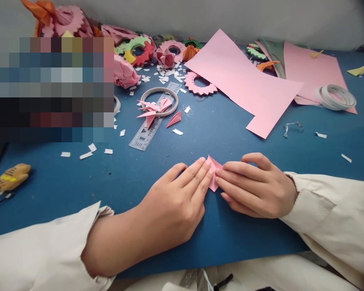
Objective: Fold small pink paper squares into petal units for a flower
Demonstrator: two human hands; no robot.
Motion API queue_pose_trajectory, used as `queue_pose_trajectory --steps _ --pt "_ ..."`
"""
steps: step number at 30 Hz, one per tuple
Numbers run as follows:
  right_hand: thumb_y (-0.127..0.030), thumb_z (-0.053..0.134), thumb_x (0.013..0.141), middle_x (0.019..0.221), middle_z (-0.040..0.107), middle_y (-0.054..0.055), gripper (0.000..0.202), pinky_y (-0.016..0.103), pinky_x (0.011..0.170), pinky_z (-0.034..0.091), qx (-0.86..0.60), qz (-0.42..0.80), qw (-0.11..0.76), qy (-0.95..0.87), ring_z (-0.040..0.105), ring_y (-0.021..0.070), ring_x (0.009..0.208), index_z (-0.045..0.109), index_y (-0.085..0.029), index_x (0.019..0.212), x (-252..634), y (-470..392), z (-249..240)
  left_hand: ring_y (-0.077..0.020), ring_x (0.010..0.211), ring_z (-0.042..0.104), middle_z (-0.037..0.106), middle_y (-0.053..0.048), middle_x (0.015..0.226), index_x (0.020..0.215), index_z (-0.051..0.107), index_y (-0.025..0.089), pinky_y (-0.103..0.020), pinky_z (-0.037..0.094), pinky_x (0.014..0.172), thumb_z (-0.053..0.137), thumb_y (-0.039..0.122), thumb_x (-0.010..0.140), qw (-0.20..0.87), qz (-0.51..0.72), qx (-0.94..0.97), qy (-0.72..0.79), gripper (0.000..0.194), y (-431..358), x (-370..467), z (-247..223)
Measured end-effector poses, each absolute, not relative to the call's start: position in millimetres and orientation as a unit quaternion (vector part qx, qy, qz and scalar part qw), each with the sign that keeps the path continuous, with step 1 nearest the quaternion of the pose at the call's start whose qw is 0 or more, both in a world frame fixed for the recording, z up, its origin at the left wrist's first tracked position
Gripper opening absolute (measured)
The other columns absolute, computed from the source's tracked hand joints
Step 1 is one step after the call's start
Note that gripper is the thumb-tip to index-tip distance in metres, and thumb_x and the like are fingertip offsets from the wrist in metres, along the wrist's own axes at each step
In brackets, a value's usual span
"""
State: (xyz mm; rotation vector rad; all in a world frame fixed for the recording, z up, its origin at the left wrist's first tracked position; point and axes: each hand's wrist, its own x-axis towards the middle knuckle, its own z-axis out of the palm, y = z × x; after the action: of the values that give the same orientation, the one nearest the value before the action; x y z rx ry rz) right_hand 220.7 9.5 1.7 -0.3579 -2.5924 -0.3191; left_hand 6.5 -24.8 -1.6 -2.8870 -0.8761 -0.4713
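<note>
- Between our two hands, low over the blue table (245, 242), sits the small folded pink paper (213, 181), with one tip pointing away from us and another toward us.
- Its longer visible axis runs near to far, across the line joining our hands; the covered parts keep us from telling its full outline.
- From the left hand (178, 202) it lies just ahead and to the right: our fingers there are close together and nearly flat, holding its left part by the tips.
- From the right hand (259, 186) it lies directly to the left, and those fingers hold its right edge, bunched narrow, one bent up clear of it.
- Neither hand is nearer, since both touch it; our left covers more. What grips underneath we cannot tell.
- Beyond it, up and to the left, a loose pink piece (174, 119) lies beside the clear ruler (138, 141), on which a tape roll (175, 106) rests.
- Farther off, ahead and to the right, we see a large pink sheet (227, 68).
</note>
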Motion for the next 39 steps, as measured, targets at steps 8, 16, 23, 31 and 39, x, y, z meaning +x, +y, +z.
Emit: queue_pose_trajectory --steps 8,16,23,31,39 --pt "-0.024 0.052 0.087 0.086 0.069 0.005 0.021 0.036 0.072 0.043 -0.133 -0.115 0.236 -0.956 0.06 0.0181 0.088 0.062 -0.008 0.094 221.4 9.9 3.0 -0.0313 0.123 0.049 0.053 -0.018 0.129 0.119 0.056 -0.001 -0.042 0.048 0.09 0.04 0.016 0.089 0.052 -0.147 -0.945 -0.286 0.038 -24.0 7.1 -2.8" --pt "-0.028 0.055 0.085 0.085 0.067 0.006 0.023 0.035 0.069 0.042 -0.134 -0.11 0.229 -0.958 0.059 0.0184 0.085 0.062 -0.007 0.093 221.7 10.0 4.7 -0.0313 0.123 0.049 0.052 -0.019 0.13 0.121 0.054 -0.001 -0.042 0.047 0.09 0.038 0.016 0.09 0.057 -0.139 -0.946 -0.287 0.039 -25.9 8.1 -3.4" --pt "-0.029 0.054 0.086 0.086 0.068 0.008 0.024 0.034 0.068 0.043 -0.139 -0.1 0.219 -0.961 0.06 0.0182 0.083 0.063 -0.008 0.09 221.2 10.8 4.9 -0.035 0.128 0.041 0.044 -0.023 0.136 0.128 0.045 -0.004 -0.045 0.042 0.097 0.041 0.017 0.09 0.069 -0.116 -0.947 -0.291 0.044 -32.5 9.0 -5.7" --pt "-0.03 0.05 0.088 0.089 0.068 0.006 0.023 0.033 0.068 0.043 -0.141 -0.103 0.205 -0.963 0.061 0.0159 0.083 0.063 -0.012 0.087 221.2 11.0 4.7 -0.032 0.121 0.051 0.054 -0.02 0.129 0.12 0.055 0.001 -0.046 0.043 0.09 0.04 0.016 0.09 0.01 -0.174 -0.925 -0.337 0.037 -30.1 7.4 0.8" --pt "-0.031 0.053 0.087 0.103 0.069 0.009 0.026 0.035 0.074 0.046 -0.138 -0.123 0.214 -0.959 0.06 0.0183 0.098 0.064 -0.009 0.095 221.5 9.5 4.8 -0.0291 0.125 0.046 0.049 -0.016 0.135 0.121 0.054 0.004 -0.047 0.038 0.091 0.037 0.016 0.091 -0.013 -0.172 -0.927 -0.332 0.036 -21.2 5.5 -1.8"
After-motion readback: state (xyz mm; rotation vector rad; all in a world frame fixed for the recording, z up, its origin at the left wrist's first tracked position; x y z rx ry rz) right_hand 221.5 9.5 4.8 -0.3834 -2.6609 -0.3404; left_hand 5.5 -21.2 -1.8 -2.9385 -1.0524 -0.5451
